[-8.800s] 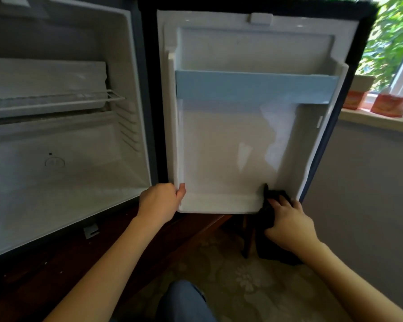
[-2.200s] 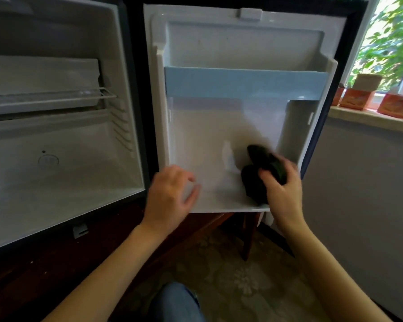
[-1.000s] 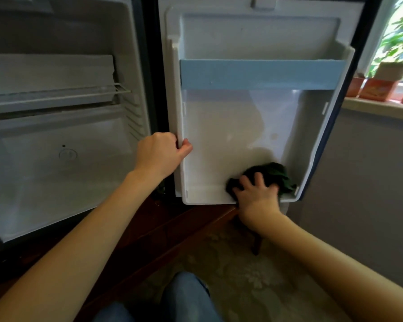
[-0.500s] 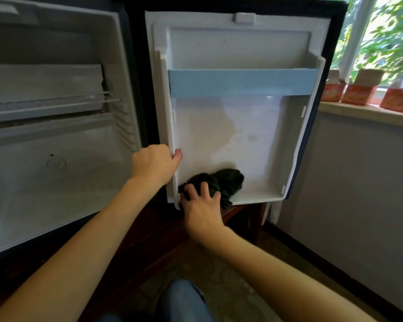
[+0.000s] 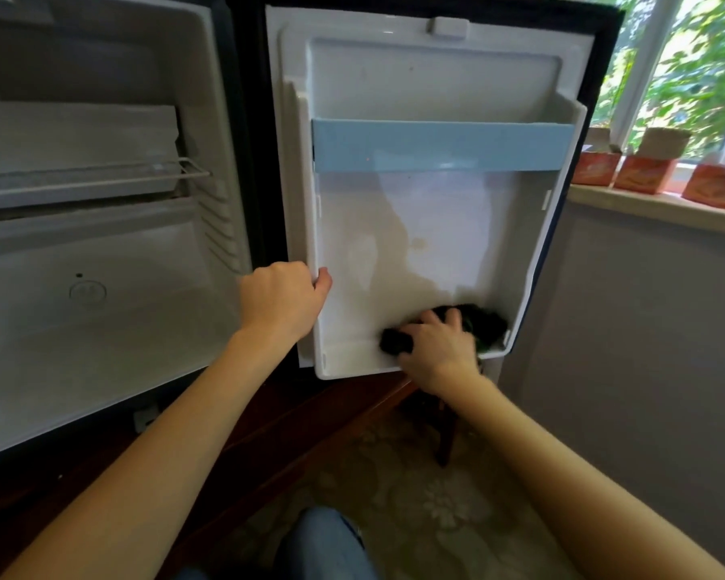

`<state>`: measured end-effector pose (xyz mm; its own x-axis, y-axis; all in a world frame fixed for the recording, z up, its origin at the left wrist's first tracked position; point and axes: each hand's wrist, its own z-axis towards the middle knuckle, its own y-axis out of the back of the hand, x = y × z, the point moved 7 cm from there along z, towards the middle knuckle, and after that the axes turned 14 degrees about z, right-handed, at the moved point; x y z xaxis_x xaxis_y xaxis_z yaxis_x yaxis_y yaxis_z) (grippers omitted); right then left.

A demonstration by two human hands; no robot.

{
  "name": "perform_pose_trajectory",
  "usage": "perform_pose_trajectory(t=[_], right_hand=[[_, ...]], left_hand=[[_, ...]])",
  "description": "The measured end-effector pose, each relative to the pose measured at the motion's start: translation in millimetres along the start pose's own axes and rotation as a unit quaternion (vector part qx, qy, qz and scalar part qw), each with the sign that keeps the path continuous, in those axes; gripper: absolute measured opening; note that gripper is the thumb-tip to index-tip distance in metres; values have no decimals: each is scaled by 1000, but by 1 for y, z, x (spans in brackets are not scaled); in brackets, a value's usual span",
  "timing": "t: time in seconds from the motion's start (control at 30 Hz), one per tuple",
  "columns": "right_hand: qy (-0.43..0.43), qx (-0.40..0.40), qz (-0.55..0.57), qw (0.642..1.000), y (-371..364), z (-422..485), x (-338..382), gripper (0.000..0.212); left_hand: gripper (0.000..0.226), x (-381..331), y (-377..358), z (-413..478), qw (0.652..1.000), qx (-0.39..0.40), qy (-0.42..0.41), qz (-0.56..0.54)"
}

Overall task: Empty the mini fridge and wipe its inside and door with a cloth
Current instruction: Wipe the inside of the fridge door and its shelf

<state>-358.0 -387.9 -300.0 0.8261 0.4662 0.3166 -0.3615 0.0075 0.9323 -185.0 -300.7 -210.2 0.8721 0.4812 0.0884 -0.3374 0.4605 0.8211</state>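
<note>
The fridge (image 5: 114,337) stands open. No food or bottles show in it, only a wire shelf (image 5: 101,184), so the emptying looks done. Whether its walls have been wiped I cannot tell; they look pale and dull.

The door (image 5: 436,77) is swung wide to the right, and its pockets also hold nothing. A blue rail (image 5: 442,145) crosses it. Below the rail the panel has a darker, damp-looking patch, which suggests wiping has begun there. A faint brownish mark (image 5: 419,244) is still on the panel.

The left grip (image 5: 281,299) is clenched round the door's hinge-side rim, seemingly to steady it. The right grip (image 5: 440,349) grasps the cloth (image 5: 486,324), a dark wad pressed into the bottom right corner of the door's lower tray.

I judge this to be the last stretch. The tray is being wiped, while the mark, the rail and the upper pocket probably remain.
</note>
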Motion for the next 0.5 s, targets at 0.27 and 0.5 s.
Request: perform_pose_trajectory(t=[0.27, 0.5], right_hand=[[142, -116, 95, 979, 26, 3, 48, 43], [187, -417, 86, 885, 121, 7, 10, 35]], left_hand=[[57, 0, 0, 1, 1000, -3, -2, 4], [56, 1, -1, -1, 1000, -11, 0, -8]])
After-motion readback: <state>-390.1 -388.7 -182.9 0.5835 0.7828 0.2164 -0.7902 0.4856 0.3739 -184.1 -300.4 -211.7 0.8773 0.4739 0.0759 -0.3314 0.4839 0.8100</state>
